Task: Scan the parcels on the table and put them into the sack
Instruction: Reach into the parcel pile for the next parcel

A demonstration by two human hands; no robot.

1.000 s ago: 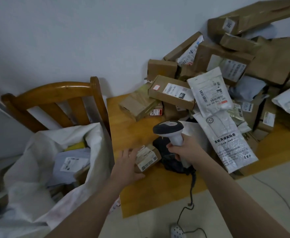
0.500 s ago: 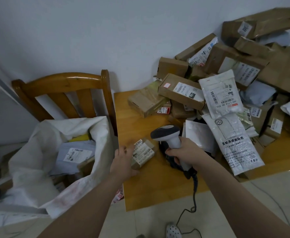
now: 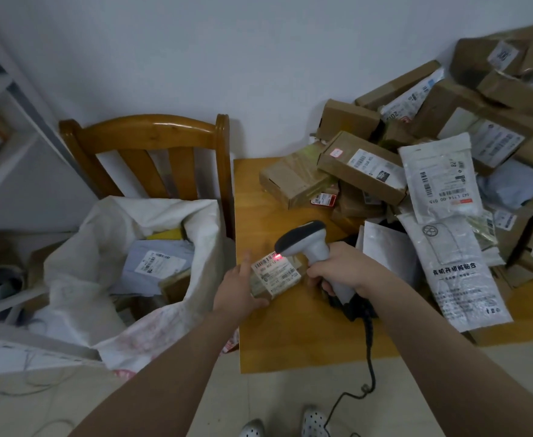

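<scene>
So, you are mid-scan. Your left hand is wrapped round the left end of a small brown cardboard parcel with a white label, at the near-left part of the yellow wooden table. Whether the parcel rests on the table or is held just above it, I cannot tell. Your right hand is clenched on the handle of a grey-and-black handheld barcode scanner. Its head tips down at the label, where a red dot of light sits on the barcode. The two hands are near each other but not touching, with the parcel between them.

Off the table's left edge stands a white woven sack, mouth open, in front of a wooden chair. Inside it lie a grey mailer bag with a label, something yellow and what looks like a brown box, so a few parcels seem done.

Across the table's far right side a heap of brown boxes and white plastic mailers is piled against the wall — far more than the sack holds. I judge the job to be at an early stage. Whether this scan has registered cannot be told; if it has, the parcel needs only a short carry over the table's left edge into the sack.
</scene>
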